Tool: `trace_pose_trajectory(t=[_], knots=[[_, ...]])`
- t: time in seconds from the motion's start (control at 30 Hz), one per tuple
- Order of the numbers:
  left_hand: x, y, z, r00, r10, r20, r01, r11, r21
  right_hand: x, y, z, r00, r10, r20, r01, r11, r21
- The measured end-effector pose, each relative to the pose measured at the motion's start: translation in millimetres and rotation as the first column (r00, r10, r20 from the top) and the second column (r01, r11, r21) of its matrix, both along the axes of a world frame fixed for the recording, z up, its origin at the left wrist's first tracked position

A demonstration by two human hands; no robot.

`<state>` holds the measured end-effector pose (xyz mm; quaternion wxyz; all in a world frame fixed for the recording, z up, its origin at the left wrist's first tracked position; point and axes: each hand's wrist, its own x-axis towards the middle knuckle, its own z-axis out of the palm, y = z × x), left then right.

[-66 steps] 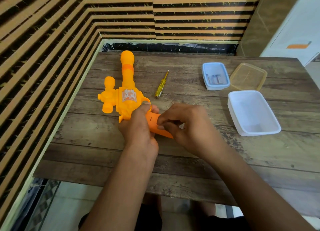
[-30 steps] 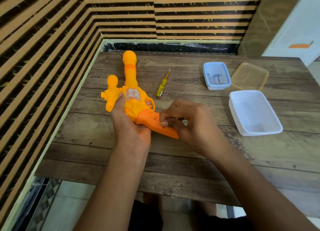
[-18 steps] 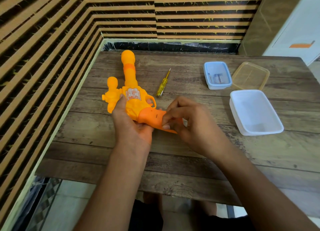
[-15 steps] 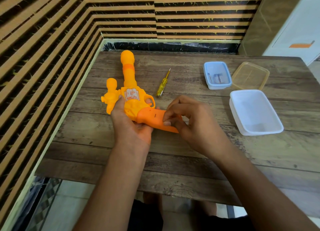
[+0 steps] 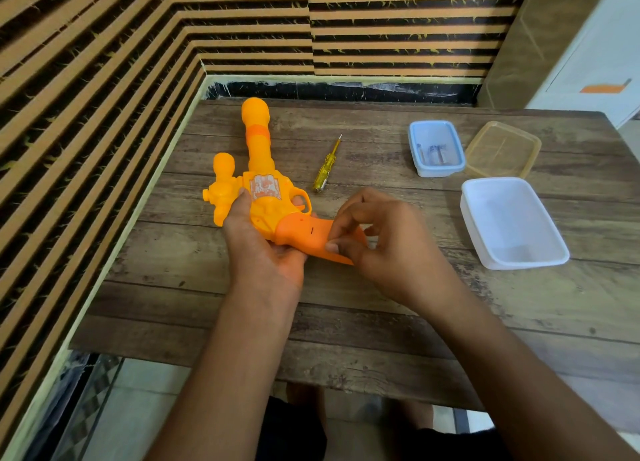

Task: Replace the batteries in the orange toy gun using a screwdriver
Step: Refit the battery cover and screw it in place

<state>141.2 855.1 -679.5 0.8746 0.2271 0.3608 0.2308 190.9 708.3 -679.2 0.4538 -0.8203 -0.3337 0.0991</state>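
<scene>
The orange toy gun (image 5: pixel 260 170) lies on the wooden table (image 5: pixel 346 308), barrel pointing away from me. My left hand (image 5: pixel 258 246) grips its body from the left, thumb by the sticker. My right hand (image 5: pixel 377 239) pinches the darker orange grip (image 5: pixel 304 234) near its butt end with curled fingers. Whatever is under those fingertips is hidden. A yellow screwdriver (image 5: pixel 327 168) lies on the table just right of the gun, untouched.
A small blue tub (image 5: pixel 414 149) holding a few small metal parts stands at the back right. Beside it sits a clear yellowish lid (image 5: pixel 502 149). A larger white tub (image 5: pixel 512 221) stands right of my right hand. Striped walls close the left and back.
My left hand shifted from the gun's grip to its body and tilted the gun, so the grip now points right. My right hand stays on the grip, its fingers shifting slightly.
</scene>
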Motion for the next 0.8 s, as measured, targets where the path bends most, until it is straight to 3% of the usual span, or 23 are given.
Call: trace_pose_trajectory(t=[0.23, 0.33, 0.47, 0.67, 0.8], knots=[[-1.0, -2.5, 1.8, 0.999, 0.017, -0.035, -0.017, 1.000, -0.002, -3.6, 4.2, 7.9, 0.899, -0.153, -0.410, 0.190, 0.980, 0.051], [-0.7, -1.3, 1.6, 0.999, 0.009, -0.032, -0.009, 1.000, -0.002, -4.1, 4.7, 6.6, 0.853, -0.163, -0.496, 0.238, 0.967, 0.093], [0.6, -0.3, 0.2, 0.999, 0.004, -0.036, -0.004, 1.000, 0.004, -3.2, 4.0, 4.9, 0.871, -0.125, -0.476, 0.194, 0.976, 0.100], [1.6, 2.0, -2.2, 0.999, 0.013, -0.032, -0.013, 1.000, 0.006, -4.2, 4.1, 0.1, 0.945, -0.133, -0.298, 0.157, 0.986, 0.058], [1.2, 2.0, -2.3, 0.999, 0.021, -0.032, -0.021, 1.000, 0.002, -4.1, 3.8, 0.4, 0.943, -0.121, -0.310, 0.149, 0.986, 0.068]])
